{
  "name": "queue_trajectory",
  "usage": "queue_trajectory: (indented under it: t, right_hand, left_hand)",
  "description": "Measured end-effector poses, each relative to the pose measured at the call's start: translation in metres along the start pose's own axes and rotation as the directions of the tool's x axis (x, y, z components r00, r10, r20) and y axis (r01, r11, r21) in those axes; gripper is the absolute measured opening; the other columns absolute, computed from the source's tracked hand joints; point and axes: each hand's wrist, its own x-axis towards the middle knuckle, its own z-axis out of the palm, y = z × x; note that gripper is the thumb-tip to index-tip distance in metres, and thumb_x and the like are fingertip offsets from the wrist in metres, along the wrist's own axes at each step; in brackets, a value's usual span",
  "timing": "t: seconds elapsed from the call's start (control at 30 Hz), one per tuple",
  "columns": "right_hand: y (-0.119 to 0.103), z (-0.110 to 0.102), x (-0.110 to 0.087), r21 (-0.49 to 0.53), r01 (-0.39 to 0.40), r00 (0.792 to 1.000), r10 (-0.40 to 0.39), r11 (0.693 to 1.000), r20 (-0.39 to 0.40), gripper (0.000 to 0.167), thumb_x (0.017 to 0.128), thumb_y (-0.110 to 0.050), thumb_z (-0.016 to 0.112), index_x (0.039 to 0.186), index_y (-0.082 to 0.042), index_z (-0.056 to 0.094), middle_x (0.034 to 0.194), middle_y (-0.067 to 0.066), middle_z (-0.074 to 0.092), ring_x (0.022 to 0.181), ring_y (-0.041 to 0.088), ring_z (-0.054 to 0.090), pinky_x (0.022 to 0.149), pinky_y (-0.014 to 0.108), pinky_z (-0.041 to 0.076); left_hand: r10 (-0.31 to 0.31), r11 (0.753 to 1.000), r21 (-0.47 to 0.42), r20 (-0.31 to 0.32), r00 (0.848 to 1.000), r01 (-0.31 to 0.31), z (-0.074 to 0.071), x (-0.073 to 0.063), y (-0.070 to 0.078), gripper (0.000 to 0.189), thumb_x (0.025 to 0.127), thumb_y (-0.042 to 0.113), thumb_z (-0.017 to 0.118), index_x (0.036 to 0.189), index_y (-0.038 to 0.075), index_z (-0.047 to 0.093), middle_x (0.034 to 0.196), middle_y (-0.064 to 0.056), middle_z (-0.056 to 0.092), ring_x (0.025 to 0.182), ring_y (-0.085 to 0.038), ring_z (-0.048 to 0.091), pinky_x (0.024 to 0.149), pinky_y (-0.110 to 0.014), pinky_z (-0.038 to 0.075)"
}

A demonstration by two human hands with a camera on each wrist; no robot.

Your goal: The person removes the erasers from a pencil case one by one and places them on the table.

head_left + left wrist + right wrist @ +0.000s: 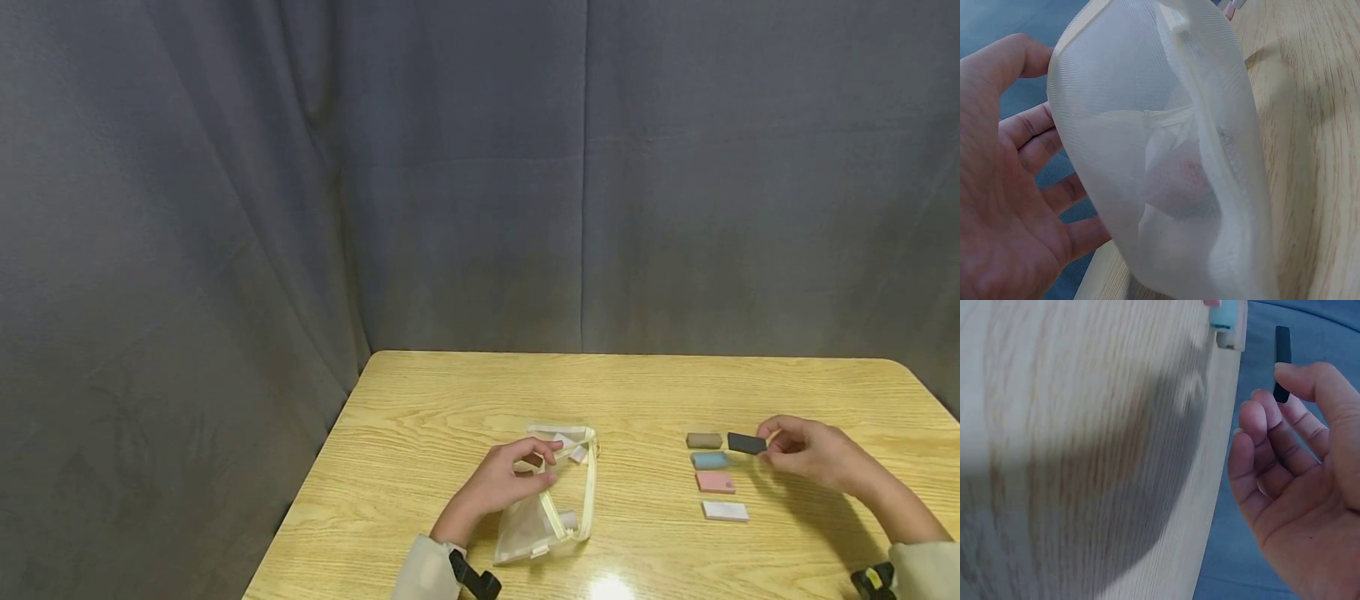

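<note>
My right hand (813, 454) pinches a black rectangular block (747, 443) by one end, between thumb and fingers. In the right wrist view the block (1282, 362) is held clear of the wooden surface. To its left on the table lie a brown block (704, 440), a blue block (709, 460), a pink block (716, 482) and a white block (725, 511), roughly in a column. My left hand (506, 479) grips the edge of a see-through mesh zip pouch (517, 533), whose mouth gapes. Inside, pale pieces show, blurred through the mesh (1116, 75).
The wooden table (637, 392) has rounded far corners. A grey-blue curtain (465, 208) hangs behind it and along the left. Black straps (474, 577) with small devices sit on both wrists.
</note>
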Motion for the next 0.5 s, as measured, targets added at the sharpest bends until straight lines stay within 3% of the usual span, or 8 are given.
queue_trajectory:
  t: [0.27, 0.5]
  right_hand:
    - [0.008, -0.001, 0.005, -0.060, -0.030, 0.999, 0.029, 0.998, -0.019, 0.017, 0.090, 0.000, 0.068, 0.106, -0.002, 0.062, 0.082, 0.000, 0.066, 0.066, 0.001, 0.051, 0.055, 0.024, 0.044]
    - [0.011, -0.005, 0.011, -0.080, -0.070, 0.997, 0.073, 0.994, 0.035, 0.021, 0.091, -0.003, 0.068, 0.111, -0.002, 0.061, 0.085, 0.004, 0.067, 0.067, 0.003, 0.050, 0.057, 0.024, 0.044]
  left_hand:
    - [-0.008, 1.000, -0.005, 0.006, 1.000, 0.008, 0.000, -0.001, 0.001, 0.013, 0.095, 0.022, 0.073, 0.104, 0.016, 0.066, 0.140, 0.010, 0.062, 0.109, -0.015, 0.059, 0.093, -0.029, 0.053]
    - [-0.017, 1.000, -0.009, 0.009, 1.000, 0.017, 0.000, -0.001, 0.003, 0.013, 0.095, 0.022, 0.073, 0.104, 0.017, 0.066, 0.140, 0.010, 0.061, 0.110, -0.014, 0.059, 0.092, -0.026, 0.053]
